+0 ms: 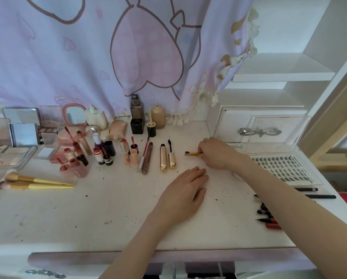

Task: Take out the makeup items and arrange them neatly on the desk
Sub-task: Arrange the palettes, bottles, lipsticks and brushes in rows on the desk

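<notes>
Gold-handled small brushes (192, 153), apparently two, lie pinched in the right hand (215, 153) on the surface (118, 208) beside the mascara tubes (167, 159); the left hand (183, 190) rests flat, empty. A careless sweep could topple the uncapped tubes.

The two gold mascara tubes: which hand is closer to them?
The left hand is closer. It lies flat on the desk, just right of and below the gold mascara tubes. The right hand is farther right, holding small gold brushes.
</notes>
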